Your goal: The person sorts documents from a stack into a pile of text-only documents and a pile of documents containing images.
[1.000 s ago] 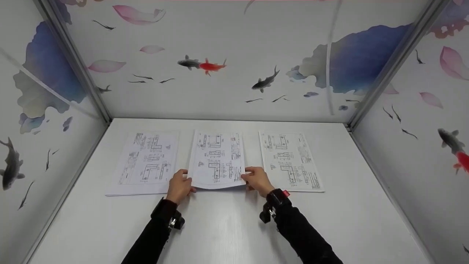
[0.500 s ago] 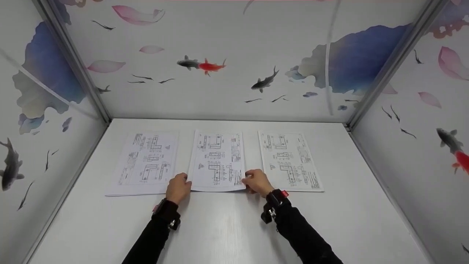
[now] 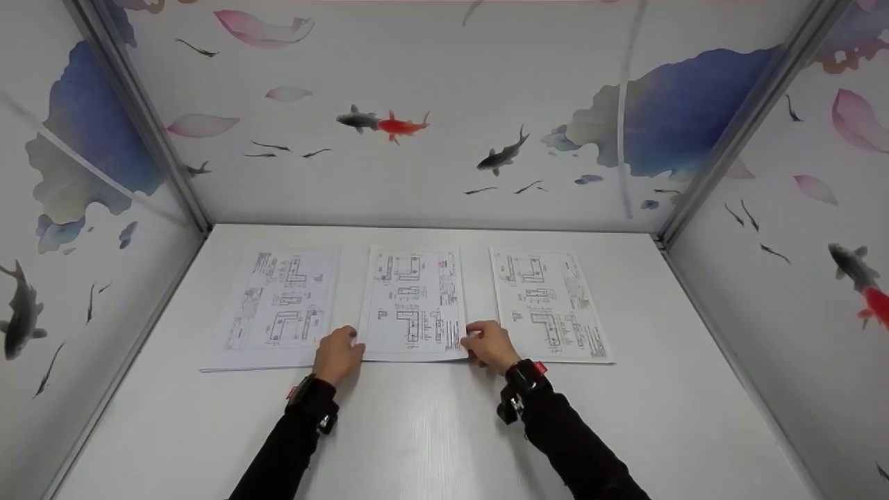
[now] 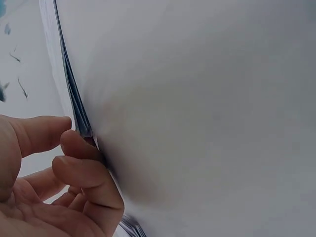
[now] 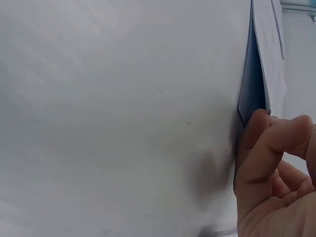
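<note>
Three stacks of printed technical drawings lie in a row in the head view. My left hand [image 3: 339, 355] grips the near left corner of the middle stack of drawings [image 3: 414, 305], thumb above and curled fingers at the corner. In the left wrist view the sheets' edges [image 4: 74, 98] fan slightly apart by the fingertips. My right hand [image 3: 492, 346] pinches the near right corner of the same stack. The right wrist view shows the upper sheets [image 5: 270, 64] raised at that corner, with a dark gap under them and a fingertip below.
The left stack of drawings [image 3: 278, 305] lies beside my left hand, its print turned the other way. The right stack of drawings [image 3: 549, 305] lies just beyond my right hand. White panels with painted fish enclose the white table [image 3: 430, 430] at the back and sides.
The middle stack's near edge has come down from a raised, bowed shape to nearly flat on the table. My left hand has shifted slightly down and turned; the right hand has barely moved.
</note>
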`<state>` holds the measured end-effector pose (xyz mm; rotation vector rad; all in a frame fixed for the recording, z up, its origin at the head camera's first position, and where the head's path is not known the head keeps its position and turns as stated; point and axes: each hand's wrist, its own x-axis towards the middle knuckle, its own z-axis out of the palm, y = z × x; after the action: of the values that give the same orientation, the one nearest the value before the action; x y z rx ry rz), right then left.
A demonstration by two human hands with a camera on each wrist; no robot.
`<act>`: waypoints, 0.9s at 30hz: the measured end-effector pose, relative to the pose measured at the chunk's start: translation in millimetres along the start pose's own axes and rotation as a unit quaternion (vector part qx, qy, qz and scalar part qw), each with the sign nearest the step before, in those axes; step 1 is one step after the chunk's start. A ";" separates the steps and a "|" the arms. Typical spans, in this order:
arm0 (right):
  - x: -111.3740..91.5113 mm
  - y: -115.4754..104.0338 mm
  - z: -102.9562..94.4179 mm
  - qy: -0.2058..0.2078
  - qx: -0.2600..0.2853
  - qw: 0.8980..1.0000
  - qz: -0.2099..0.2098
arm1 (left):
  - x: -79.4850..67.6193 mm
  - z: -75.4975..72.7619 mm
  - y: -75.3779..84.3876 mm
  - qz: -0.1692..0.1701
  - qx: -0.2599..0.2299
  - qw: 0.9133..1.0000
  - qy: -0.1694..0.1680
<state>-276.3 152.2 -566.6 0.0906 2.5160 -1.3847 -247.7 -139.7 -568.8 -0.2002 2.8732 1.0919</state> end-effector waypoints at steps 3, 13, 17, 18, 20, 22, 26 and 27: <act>-1.2 0.7 -1.2 0.003 -0.002 1.000 -0.006 | -1.5 0.0 -1.4 0.005 0.000 1.000 0.001; -6.2 0.6 -1.8 -0.005 -0.012 1.000 -0.010 | -7.3 0.6 -2.1 0.035 0.021 0.999 0.001; -7.4 1.4 -0.4 -0.007 -0.010 1.000 -0.012 | -7.5 1.4 -1.2 0.036 0.029 0.999 -0.010; -7.4 1.6 -0.1 -0.007 -0.011 1.000 -0.012 | -7.2 1.2 -1.2 0.035 0.032 0.999 -0.011; -6.7 1.6 0.3 -0.008 -0.010 1.000 -0.002 | -6.3 1.2 -1.3 0.039 0.043 0.998 -0.012; -5.8 1.3 0.4 -0.011 -0.009 1.000 0.011 | -5.7 0.9 -1.7 0.045 0.049 0.998 -0.008; -4.6 0.6 -0.2 -0.018 -0.005 0.999 0.034 | -5.4 -0.3 -1.7 0.062 0.052 0.997 0.000; -4.6 0.3 -0.4 -0.020 -0.003 0.999 0.038 | -5.5 -0.5 -1.8 0.064 0.051 0.997 0.001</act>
<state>-271.9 153.0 -565.4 0.1545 2.4575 -1.3373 -241.9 -140.8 -569.1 -0.0109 2.9705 0.9589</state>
